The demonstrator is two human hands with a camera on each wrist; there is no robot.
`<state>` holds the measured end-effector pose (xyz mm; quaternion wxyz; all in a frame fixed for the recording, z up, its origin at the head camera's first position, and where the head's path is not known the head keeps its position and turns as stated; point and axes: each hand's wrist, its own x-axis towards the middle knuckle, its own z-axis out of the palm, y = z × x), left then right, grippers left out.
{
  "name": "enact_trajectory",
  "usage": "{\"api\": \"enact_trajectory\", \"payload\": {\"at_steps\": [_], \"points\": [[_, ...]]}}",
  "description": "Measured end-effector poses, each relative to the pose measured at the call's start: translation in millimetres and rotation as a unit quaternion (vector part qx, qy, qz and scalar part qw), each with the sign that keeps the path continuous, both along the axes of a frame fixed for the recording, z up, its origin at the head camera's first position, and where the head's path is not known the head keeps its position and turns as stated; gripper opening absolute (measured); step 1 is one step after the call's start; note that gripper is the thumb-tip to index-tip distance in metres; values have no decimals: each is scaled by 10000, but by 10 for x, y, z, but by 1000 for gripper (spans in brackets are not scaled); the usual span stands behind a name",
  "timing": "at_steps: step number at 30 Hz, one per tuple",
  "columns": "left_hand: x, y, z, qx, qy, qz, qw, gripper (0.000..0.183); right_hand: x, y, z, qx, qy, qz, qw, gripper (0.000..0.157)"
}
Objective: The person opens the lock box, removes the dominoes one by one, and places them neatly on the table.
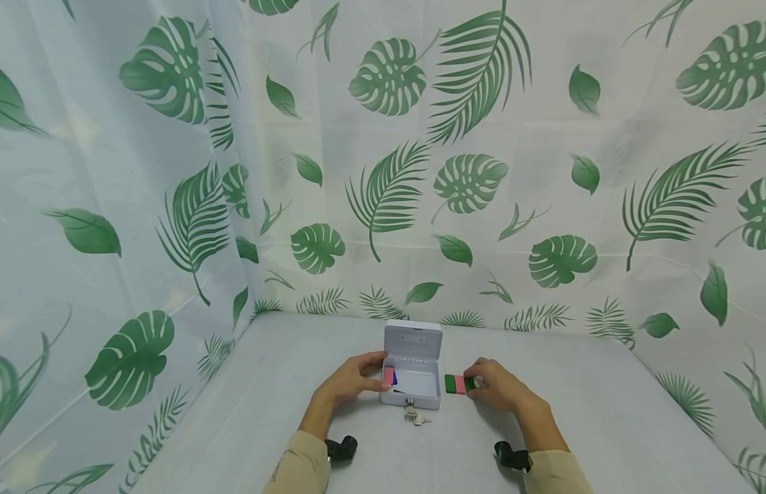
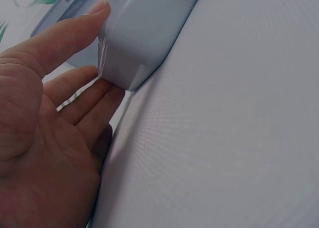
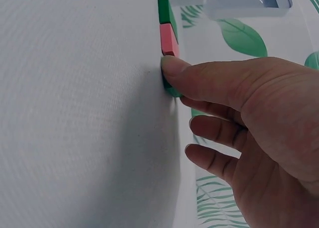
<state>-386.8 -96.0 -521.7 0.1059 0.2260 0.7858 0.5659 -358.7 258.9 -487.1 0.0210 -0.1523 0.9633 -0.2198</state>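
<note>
A small white cash box (image 1: 420,399) stands with its lid (image 1: 412,342) raised. Inside at the left lie a pink block (image 1: 389,375) and part of a blue block (image 1: 395,377). My left hand (image 1: 352,379) grips the box's left end, its thumb over the front corner and fingers along the side. To the right of the box, a row holds a green block (image 1: 450,383), a pink block (image 1: 460,384) and another green block (image 1: 470,384). My right hand (image 3: 249,108) pinches that last green block between thumb and index finger, the thumb covering much of it.
Keys (image 1: 417,416) hang at the lock on the box's front and reach onto the white tabletop (image 1: 420,460). A leaf-patterned curtain (image 1: 481,206) rises behind and at the left. Dark wrist cameras sit by both sleeves.
</note>
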Motion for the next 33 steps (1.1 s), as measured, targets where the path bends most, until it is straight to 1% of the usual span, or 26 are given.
{"api": "enact_trajectory", "payload": {"at_steps": [2,9,18,26,33], "points": [[-2,1,-1,-12,-3,9,10000,78,0,-3,-1,-26,-11,-23,10000,35],[-4,-1,5,-54,21,11,10000,77,-8,-14,10,27,100,79,9999,36],[3,-3,10,-128,51,21,9999,78,-1,-14,19,42,63,4,10000,37],[11,-7,13,-59,44,11,10000,78,-12,-13,27,17,-39,-62,10000,37],[15,-8,16,-26,49,9,10000,78,-5,-16,21,42,1,-41,10000,35]]}}
